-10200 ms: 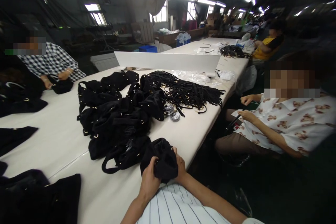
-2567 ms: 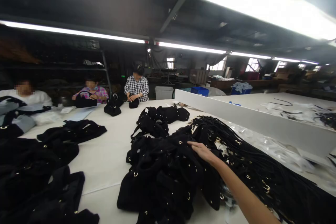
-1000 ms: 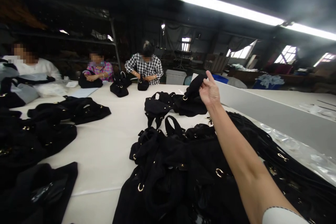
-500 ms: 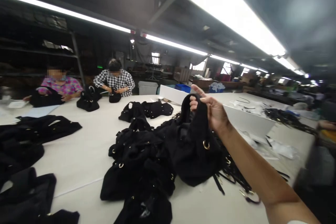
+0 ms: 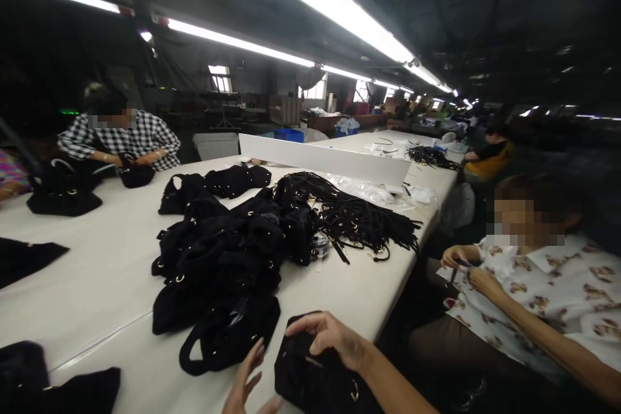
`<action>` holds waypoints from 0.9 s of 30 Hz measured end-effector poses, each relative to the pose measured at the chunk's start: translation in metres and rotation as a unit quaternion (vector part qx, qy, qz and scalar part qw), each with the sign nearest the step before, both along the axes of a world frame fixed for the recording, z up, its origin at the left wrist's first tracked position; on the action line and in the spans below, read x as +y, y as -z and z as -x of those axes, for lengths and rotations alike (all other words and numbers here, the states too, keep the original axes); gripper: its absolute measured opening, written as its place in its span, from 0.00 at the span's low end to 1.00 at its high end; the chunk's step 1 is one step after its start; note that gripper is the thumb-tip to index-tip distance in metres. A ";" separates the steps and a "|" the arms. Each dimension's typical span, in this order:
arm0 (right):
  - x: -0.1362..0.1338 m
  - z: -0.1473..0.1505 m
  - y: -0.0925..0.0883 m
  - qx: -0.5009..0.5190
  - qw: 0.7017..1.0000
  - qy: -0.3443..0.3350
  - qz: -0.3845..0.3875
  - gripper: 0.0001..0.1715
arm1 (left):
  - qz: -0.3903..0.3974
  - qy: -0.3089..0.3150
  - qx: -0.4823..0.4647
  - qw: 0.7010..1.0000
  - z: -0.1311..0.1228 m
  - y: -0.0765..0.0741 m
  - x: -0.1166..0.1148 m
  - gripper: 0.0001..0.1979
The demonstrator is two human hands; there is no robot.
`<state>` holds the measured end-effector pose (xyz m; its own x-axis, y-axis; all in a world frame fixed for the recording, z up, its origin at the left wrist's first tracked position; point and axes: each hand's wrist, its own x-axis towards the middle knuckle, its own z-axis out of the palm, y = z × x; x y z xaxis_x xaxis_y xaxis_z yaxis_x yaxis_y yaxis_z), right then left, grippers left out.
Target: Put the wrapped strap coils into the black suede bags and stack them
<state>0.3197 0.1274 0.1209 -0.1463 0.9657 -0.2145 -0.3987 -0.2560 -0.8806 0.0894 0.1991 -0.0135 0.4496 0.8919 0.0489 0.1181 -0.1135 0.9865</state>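
In the head view a black handbag [image 5: 291,369] with a gold ring sits at the near edge of the table. My right hand [image 5: 334,339] is over its top, index finger stretched out and thumb apart; I see no firm grip on the bag. On the bag's left side, my left hand [image 5: 250,378] is raised with fingers spread, holding nothing. Just beyond lies another black bag [image 5: 228,336] with a looped handle, part of a heap of black bags [image 5: 218,265] with gold fittings.
A bundle of black straps [image 5: 359,213] with gold clasps lies behind the heap. A white board [image 5: 320,158] stands across the pale table [image 5: 111,265]. A co-worker in a patterned shirt [image 5: 538,291] sits at the right; another in a checked shirt [image 5: 121,139] handles a bag across the table.
The bag my right hand held up by its handle has come down to the near table edge. My left hand has come into view. The camera has turned right, showing the seated co-worker.
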 end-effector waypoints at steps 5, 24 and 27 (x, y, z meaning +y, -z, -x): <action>-0.033 0.043 0.020 -0.095 0.991 -0.085 -0.031 0.28 | -0.088 0.162 0.080 0.980 -0.041 -0.006 -0.014 0.30; -0.014 -0.008 0.126 -0.578 0.812 -0.008 0.084 0.43 | -0.070 0.095 0.272 0.955 -0.063 -0.018 -0.022 0.23; -0.007 0.002 0.139 -0.585 0.806 0.000 0.088 0.33 | -0.041 0.102 0.292 0.950 -0.060 -0.015 -0.018 0.25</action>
<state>0.3179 0.1207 -0.0180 0.2546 0.9055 -0.3395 0.6790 -0.4174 -0.6039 0.1490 0.1809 0.0016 0.5847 0.7869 -0.1970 0.6094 -0.2658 0.7470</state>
